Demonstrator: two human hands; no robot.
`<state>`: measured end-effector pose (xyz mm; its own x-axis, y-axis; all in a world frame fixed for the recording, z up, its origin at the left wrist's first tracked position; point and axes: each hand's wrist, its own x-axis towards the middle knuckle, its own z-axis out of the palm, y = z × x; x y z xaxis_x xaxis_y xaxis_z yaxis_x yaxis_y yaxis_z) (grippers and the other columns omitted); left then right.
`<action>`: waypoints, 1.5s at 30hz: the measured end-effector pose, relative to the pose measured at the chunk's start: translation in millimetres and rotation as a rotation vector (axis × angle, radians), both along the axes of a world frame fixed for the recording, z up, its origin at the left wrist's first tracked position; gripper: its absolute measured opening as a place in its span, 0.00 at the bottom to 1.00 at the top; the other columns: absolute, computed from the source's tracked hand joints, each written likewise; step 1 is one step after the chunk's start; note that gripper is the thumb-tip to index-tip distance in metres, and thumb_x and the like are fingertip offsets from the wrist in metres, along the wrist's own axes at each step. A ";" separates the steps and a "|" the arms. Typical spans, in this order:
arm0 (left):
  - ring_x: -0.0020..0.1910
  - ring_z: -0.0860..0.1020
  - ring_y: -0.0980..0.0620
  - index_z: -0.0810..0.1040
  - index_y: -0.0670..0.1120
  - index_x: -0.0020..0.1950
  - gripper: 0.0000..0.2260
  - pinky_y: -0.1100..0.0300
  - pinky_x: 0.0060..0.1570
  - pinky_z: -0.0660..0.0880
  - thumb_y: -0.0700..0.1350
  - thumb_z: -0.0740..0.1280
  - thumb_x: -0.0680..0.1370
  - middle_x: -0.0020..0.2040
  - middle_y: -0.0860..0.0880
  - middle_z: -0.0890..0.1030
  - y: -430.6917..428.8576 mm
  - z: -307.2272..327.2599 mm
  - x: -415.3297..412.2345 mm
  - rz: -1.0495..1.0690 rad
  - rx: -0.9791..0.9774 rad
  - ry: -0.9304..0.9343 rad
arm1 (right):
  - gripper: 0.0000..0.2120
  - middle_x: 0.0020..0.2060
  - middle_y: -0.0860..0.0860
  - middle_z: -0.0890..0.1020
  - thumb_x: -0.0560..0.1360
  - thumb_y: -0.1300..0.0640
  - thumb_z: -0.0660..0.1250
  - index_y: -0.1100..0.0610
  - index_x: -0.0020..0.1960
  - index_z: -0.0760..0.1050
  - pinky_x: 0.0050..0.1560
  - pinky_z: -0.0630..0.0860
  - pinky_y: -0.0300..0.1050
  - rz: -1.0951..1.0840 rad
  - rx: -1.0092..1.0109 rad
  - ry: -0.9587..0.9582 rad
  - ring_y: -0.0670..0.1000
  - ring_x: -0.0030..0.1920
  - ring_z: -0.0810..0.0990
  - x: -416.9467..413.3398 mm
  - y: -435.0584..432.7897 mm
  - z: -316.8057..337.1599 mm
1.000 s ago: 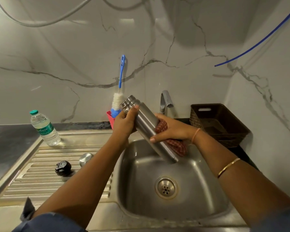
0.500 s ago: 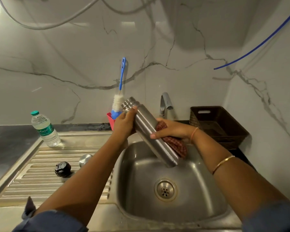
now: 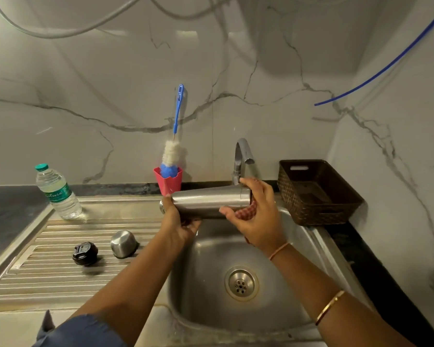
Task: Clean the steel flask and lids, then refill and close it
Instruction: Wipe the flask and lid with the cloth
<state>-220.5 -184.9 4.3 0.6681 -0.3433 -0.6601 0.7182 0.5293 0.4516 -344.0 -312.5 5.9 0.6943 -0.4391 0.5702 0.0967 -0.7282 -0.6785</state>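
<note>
The steel flask (image 3: 206, 202) lies almost level above the sink basin (image 3: 211, 291). Its neck points left and its base points right, just under the tap (image 3: 242, 156). My left hand (image 3: 179, 225) grips the neck end from below. My right hand (image 3: 257, 216) curls round the base end and holds a red checked cloth (image 3: 246, 212) against the steel. On the ribbed drainboard (image 3: 35, 271) to the left sit the steel cup lid (image 3: 123, 244), mouth down, and the black inner lid (image 3: 85, 253).
A plastic water bottle (image 3: 58, 192) stands at the drainboard's back left. A blue bottle brush (image 3: 173, 151) stands in a red cup (image 3: 168, 181) against the wall. A dark woven basket (image 3: 316, 191) sits right of the tap. A blue cloth corner (image 3: 47, 324) lies at the front edge.
The flask has swung from a steep tilt with its base down in the basin to nearly level. My right hand slid with the cloth to the base end.
</note>
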 end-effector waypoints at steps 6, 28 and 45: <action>0.48 0.78 0.38 0.68 0.39 0.64 0.21 0.46 0.50 0.77 0.53 0.64 0.79 0.50 0.35 0.77 -6.5 -4.7 0.7 -0.288 0.224 -0.143 | 0.25 0.58 0.53 0.70 0.68 0.43 0.72 0.47 0.61 0.70 0.50 0.70 0.32 -0.018 0.052 0.223 0.52 0.55 0.73 -0.3 -27.9 30.2; 0.53 0.76 0.55 0.66 0.53 0.65 0.36 0.56 0.54 0.76 0.52 0.79 0.62 0.55 0.56 0.76 -32.5 -15.7 -47.3 -0.604 0.783 -1.350 | 0.38 0.66 0.48 0.73 0.72 0.46 0.69 0.49 0.76 0.54 0.63 0.71 0.41 0.198 0.075 0.383 0.49 0.64 0.72 1.3 -17.2 76.3; 0.53 0.79 0.44 0.64 0.48 0.66 0.26 0.49 0.48 0.79 0.47 0.72 0.72 0.56 0.43 0.78 -19.2 6.7 -26.6 -0.396 0.164 -0.609 | 0.37 0.70 0.48 0.66 0.71 0.42 0.69 0.48 0.74 0.57 0.61 0.72 0.38 0.152 -0.051 0.277 0.46 0.65 0.70 -10.4 -7.4 -24.2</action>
